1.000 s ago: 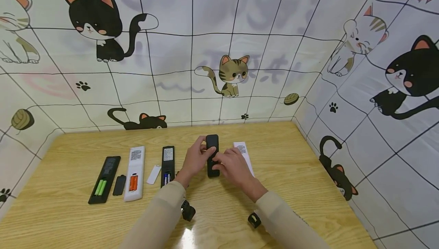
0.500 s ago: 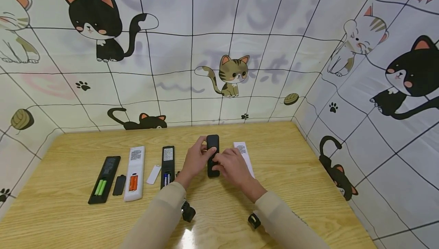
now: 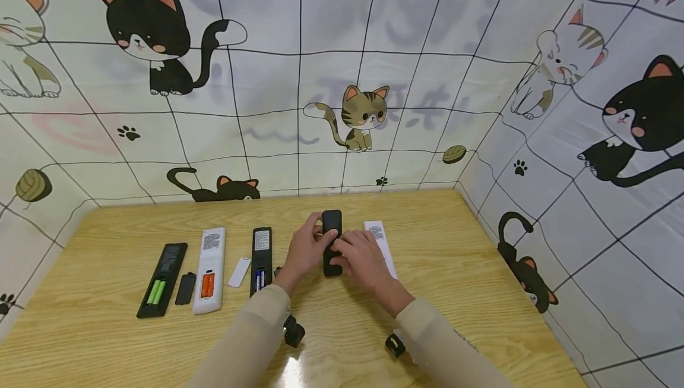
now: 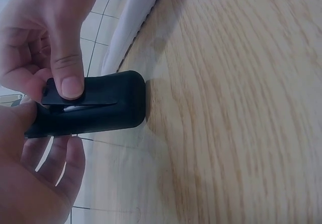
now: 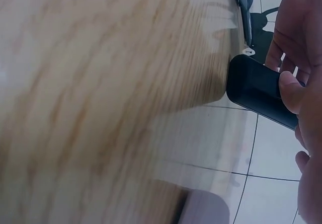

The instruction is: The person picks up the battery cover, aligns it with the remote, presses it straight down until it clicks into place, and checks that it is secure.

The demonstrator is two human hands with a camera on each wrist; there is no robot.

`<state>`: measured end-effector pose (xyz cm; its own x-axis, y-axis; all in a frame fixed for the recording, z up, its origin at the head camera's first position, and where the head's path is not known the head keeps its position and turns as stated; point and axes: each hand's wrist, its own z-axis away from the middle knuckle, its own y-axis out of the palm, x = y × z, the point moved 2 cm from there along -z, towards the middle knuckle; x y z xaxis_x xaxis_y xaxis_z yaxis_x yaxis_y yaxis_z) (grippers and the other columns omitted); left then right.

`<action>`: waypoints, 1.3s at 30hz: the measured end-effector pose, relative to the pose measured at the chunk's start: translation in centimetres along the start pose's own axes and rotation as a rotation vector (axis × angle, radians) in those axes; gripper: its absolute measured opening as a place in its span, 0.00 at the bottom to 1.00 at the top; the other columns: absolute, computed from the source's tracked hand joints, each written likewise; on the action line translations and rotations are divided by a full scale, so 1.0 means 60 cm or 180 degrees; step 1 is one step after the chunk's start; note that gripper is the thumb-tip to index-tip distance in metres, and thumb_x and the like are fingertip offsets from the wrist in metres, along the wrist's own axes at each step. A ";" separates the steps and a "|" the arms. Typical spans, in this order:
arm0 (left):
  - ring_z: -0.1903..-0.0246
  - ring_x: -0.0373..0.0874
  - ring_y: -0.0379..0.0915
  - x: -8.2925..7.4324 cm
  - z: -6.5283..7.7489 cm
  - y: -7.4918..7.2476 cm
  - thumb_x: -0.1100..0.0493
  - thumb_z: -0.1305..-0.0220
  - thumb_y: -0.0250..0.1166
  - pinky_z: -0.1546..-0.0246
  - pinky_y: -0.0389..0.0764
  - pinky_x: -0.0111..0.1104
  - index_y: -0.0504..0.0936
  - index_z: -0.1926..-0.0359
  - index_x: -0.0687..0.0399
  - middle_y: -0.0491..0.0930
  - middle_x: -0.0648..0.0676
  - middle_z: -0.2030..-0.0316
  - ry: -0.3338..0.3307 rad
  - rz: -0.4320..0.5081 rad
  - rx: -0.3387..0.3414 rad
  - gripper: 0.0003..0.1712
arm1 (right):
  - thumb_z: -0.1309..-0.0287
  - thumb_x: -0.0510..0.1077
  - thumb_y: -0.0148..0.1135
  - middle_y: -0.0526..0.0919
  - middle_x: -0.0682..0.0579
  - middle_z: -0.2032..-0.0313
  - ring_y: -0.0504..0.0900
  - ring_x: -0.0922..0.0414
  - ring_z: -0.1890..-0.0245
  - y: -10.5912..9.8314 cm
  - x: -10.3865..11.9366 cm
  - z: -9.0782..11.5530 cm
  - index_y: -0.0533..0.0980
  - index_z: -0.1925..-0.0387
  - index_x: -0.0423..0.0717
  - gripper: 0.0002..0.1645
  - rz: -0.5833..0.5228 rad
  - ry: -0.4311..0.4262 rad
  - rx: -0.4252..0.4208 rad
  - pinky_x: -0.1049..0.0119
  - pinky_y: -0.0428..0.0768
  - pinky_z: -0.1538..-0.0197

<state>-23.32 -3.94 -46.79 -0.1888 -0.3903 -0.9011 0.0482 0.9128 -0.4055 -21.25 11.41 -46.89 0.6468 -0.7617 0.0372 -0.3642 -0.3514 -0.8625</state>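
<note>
A black remote control (image 3: 332,221) stands between both hands over the middle of the table. My left hand (image 3: 303,252) grips it from the left, its thumb along the back. At its right side, my right hand (image 3: 364,258) has curled fingers. In the left wrist view, the right thumb and finger pinch a black battery cover (image 4: 98,90), which sits raised along one edge. Something pale shows in the gap beneath it. The lower end of the remote is right at the tabletop. The right wrist view catches that rounded end beside the right thumb (image 5: 291,90).
To the left lie a black remote (image 3: 172,263) with green batteries, a loose black cover (image 3: 186,289), a white remote (image 3: 212,248) with orange batteries, a white cover (image 3: 240,272) and another black remote (image 3: 262,251). A white remote (image 3: 378,234) lies behind the right hand.
Both hands stay almost where they were on the black remote control. The remote has shifted very slightly to the right since the first frame.
</note>
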 end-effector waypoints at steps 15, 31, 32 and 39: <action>0.60 0.46 0.82 0.002 0.000 0.002 0.47 0.31 0.60 0.56 0.82 0.42 0.68 0.35 0.44 0.86 0.55 0.57 -0.0071 -0.0106 0.0009 0.26 | 0.54 0.56 0.76 0.81 0.60 0.64 0.80 0.58 0.60 -0.004 0.002 0.004 0.76 0.60 0.56 0.22 0.0306 -0.0022 -0.0149 0.59 0.72 0.48; 0.61 0.46 0.82 0.008 0.001 0.001 0.49 0.31 0.60 0.57 0.82 0.42 0.68 0.35 0.44 0.86 0.55 0.58 -0.0087 -0.0049 0.0006 0.26 | 0.51 0.57 0.74 0.80 0.60 0.67 0.80 0.59 0.60 -0.003 0.001 0.002 0.75 0.61 0.56 0.20 0.0192 0.0157 0.0024 0.57 0.71 0.48; 0.61 0.45 0.82 0.009 0.001 0.002 0.48 0.31 0.60 0.57 0.82 0.41 0.68 0.35 0.44 0.86 0.55 0.58 -0.0089 -0.0045 0.0009 0.25 | 0.51 0.58 0.73 0.80 0.60 0.66 0.80 0.59 0.60 -0.003 0.002 0.002 0.75 0.60 0.56 0.20 0.0176 0.0202 0.0070 0.57 0.71 0.47; 0.60 0.45 0.81 0.010 0.002 0.001 0.48 0.31 0.60 0.55 0.81 0.42 0.68 0.36 0.43 0.86 0.55 0.57 -0.0062 0.0026 0.0039 0.25 | 0.47 0.63 0.69 0.81 0.54 0.59 0.79 0.56 0.57 -0.012 0.000 -0.002 0.73 0.51 0.49 0.30 -0.0206 0.0947 0.0572 0.51 0.70 0.44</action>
<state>-23.30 -4.11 -47.37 -0.1692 -0.3853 -0.9072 0.0616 0.9145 -0.3999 -21.08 11.60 -46.21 0.4316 -0.8755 0.2173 -0.1879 -0.3229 -0.9276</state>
